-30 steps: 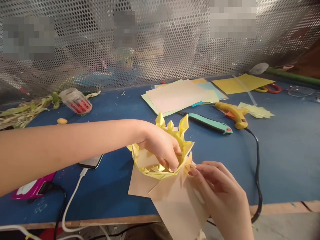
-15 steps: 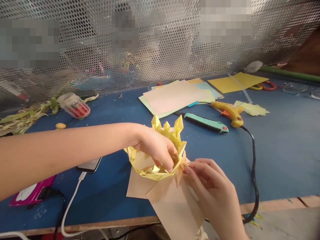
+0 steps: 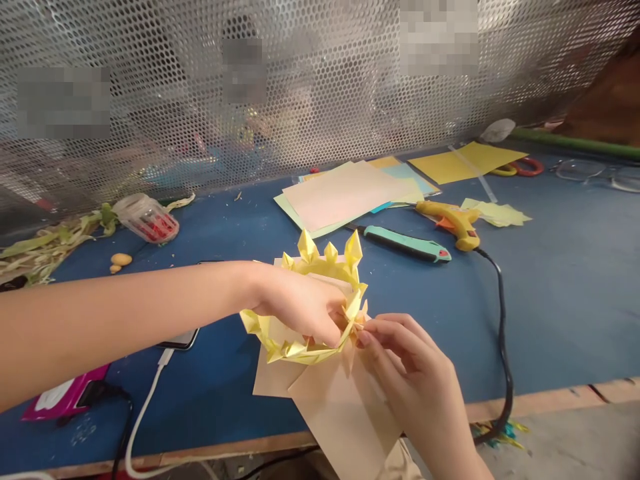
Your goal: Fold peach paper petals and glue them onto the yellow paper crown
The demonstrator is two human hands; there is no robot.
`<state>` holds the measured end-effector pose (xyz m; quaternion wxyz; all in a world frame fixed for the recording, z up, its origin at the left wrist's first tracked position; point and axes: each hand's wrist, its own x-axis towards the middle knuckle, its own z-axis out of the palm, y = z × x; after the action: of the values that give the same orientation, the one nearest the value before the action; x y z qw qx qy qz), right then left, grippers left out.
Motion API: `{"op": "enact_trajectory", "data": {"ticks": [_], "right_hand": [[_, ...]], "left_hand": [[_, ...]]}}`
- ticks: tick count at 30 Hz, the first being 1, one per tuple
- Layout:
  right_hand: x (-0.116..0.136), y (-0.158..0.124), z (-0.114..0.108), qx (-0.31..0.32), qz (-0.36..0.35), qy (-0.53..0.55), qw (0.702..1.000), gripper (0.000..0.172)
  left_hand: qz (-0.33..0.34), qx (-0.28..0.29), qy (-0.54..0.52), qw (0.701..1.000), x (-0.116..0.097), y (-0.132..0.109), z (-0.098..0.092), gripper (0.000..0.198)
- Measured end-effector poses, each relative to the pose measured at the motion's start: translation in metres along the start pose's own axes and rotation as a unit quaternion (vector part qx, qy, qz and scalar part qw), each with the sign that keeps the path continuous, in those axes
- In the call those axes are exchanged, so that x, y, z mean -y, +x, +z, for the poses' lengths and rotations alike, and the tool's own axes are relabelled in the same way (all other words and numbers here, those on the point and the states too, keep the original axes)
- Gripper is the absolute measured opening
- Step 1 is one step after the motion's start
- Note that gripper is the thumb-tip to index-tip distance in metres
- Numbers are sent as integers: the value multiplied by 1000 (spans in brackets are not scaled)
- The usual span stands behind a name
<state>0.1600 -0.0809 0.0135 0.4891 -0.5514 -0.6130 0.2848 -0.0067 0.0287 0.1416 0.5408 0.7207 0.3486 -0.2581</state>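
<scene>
A yellow folded-paper crown, ringed with pointed tips, rests on sheets of pale paper near the front of the table. My left hand reaches down into the ring, its curled fingers gripping the crown's right wall from inside; some fingertips are hidden. Outside that same wall, my right hand pinches a small peach folded-paper piece between thumb and forefinger. The piece touches the crown's wall.
Behind the crown lie stacked coloured sheets, a green-handled folding saw and a yellow glue gun with a black cord. To the left are a clear jar, a phone on a white cable and a magenta device.
The crown's right wall and the peach piece have tilted slightly as both hands press together there. The whole view has shifted a little; both hands keep their holds.
</scene>
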Motion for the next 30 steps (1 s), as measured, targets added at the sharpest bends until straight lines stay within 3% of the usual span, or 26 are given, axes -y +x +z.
{"op": "enact_trajectory", "data": {"ticks": [11, 16, 19, 21, 24, 27, 30], "right_hand": [[14, -5, 7, -37, -83, -35, 995, 8], [17, -11, 6, -51, -100, 16, 994, 14], [20, -15, 6, -83, -99, 94, 987, 18], [23, -17, 5, -116, -69, 151, 979, 16], [24, -17, 4, -120, 18, 226, 967, 20], [18, -16, 4, -53, 118, 302, 945, 27], [9, -18, 3, 2, 205, 358, 911, 35]], "left_hand": [[-46, -54, 10, 997, -3, -27, 17, 12], [78, -74, -70, 992, 4, -35, 28, 25], [110, -116, -97, 982, 11, -41, 33, 31], [120, -139, -102, 978, 15, -46, 37, 31], [150, -113, -217, 958, 21, -50, 45, 33], [180, -72, -328, 924, 25, -51, 53, 34], [195, -58, -356, 912, 29, -52, 57, 41]]}}
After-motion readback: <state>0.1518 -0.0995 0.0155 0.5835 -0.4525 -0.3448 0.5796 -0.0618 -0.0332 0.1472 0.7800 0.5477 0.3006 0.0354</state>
